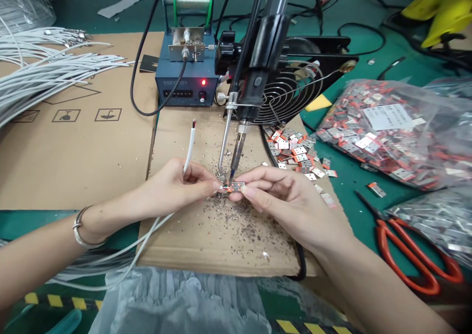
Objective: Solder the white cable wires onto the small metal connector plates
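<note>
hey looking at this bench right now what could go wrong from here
Burns: the soldering iron tip sits right at the small connector, close to the bare left hand and right hand; a slip might scorch skin.
Misalignment: thin wires meet the connector between pinched fingers, so a slight shift could pull them off position.
Contamination: loose debris on the cardboard might stick.

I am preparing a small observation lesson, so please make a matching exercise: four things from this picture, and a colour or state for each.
1. Left hand
2. Right hand
3. Scissors
4. Blue box

A. Orange-red and black
B. Pinching a small connector
C. Showing a red light
D. Holding white cable

Pairs: 1-D; 2-B; 3-A; 4-C
</note>
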`<state>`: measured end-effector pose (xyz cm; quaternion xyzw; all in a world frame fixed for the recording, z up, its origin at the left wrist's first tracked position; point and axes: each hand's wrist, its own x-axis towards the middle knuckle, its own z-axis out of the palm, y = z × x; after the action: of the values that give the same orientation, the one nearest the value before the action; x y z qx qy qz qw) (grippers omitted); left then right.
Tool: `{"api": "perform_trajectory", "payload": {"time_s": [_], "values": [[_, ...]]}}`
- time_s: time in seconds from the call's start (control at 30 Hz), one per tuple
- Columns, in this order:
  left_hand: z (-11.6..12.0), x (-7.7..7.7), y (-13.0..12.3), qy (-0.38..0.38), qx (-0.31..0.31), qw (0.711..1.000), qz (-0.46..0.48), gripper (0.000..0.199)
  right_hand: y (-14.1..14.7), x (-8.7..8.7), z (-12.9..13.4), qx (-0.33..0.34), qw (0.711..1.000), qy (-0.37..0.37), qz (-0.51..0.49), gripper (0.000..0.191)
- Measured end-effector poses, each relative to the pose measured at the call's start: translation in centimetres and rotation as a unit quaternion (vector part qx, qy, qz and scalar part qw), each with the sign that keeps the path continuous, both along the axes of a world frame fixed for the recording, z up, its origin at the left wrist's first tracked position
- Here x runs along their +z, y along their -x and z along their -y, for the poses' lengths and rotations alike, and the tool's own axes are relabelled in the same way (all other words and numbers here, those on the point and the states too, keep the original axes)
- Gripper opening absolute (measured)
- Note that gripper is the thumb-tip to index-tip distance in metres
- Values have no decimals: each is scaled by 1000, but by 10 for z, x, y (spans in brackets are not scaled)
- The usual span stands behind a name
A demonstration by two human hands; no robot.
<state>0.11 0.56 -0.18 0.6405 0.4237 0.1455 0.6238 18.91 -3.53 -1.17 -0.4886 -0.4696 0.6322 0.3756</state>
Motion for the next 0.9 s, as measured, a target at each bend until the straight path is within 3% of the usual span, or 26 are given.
{"api": "perform_trajectory", "payload": {"time_s": [0.47, 0.7, 0.9], "values": [[3, -4, 0, -16, -13, 999, -32, 27, 3, -2, 1, -12, 999, -10, 46, 8], [48, 9, 6, 85, -11, 996, -2, 22, 2, 12, 43, 47, 990, -68, 116, 5], [86, 13, 9, 151, -19, 987, 50, 24, -2, 18, 85, 41, 989, -92, 111, 6]]}}
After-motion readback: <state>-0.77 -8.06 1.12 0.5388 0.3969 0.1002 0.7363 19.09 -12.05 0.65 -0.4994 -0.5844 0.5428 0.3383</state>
